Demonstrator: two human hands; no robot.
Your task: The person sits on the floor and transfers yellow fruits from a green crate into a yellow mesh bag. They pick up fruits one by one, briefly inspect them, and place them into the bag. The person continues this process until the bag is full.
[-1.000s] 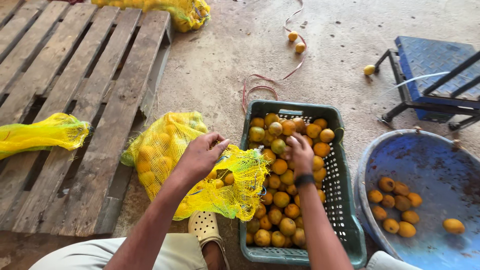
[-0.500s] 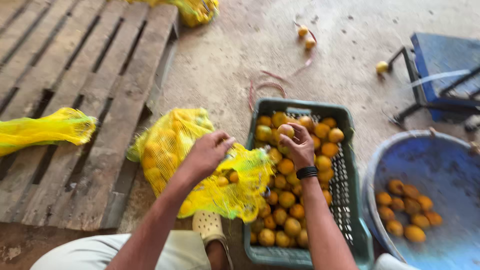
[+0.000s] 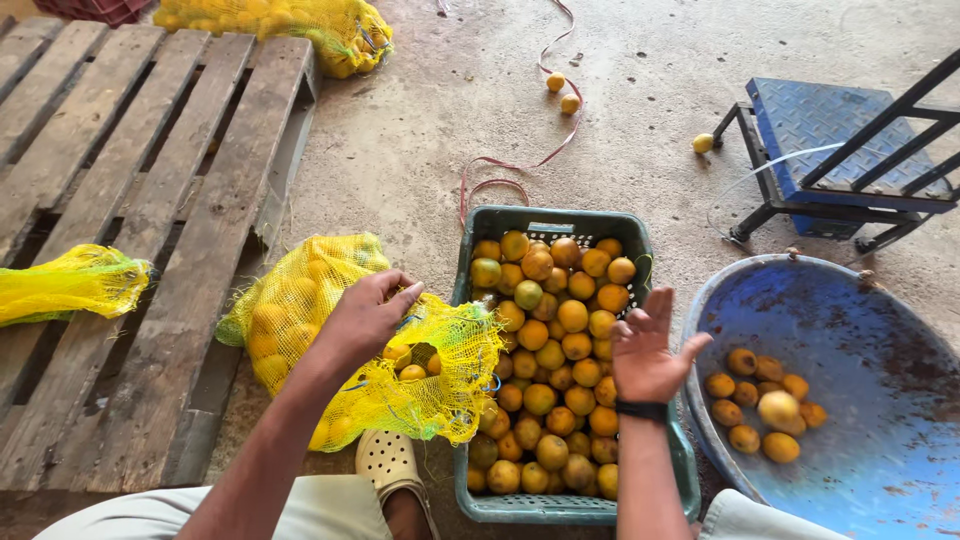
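Far left, a wooden pallet (image 3: pixel 150 200) covers the concrete floor (image 3: pixel 420 130), with a flattened empty yellow net bag (image 3: pixel 65 285) lying on its slats, and a filled yellow net sack (image 3: pixel 290 25) at the pallet's far end. Next, your left hand (image 3: pixel 368 318) rests on the yellow mesh bag (image 3: pixel 330 330), which lies on the floor against the pallet's right edge and just left of the crate; fingers are curled on the netting at its open mouth, holding the mouth up, and oranges show inside the bag. Your pale perforated clog (image 3: pixel 392 462) sits just below the bag. Centre, the green plastic crate (image 3: pixel 560 505) is piled with oranges (image 3: pixel 550 350), mixed orange and greenish-yellow. Red string (image 3: pixel 510 170) loops on the floor beyond the crate, with two loose oranges (image 3: pixel 560 92) near it. Your right hand (image 3: pixel 648 350) hovers above the crate's right side, palm open, fingers spread, holding nothing; a dark band is on that wrist. Right of it, a blue round basin (image 3: pixel 860 330) holds a small cluster of oranges, and one pale yellowish fruit (image 3: pixel 778 407) sits blurred above that cluster; you cannot tell whether it rests there. Top right, a blue platform scale (image 3: pixel 830 130) stands on a black frame, with one yellow fruit (image 3: pixel 704 143) on the floor beside it.
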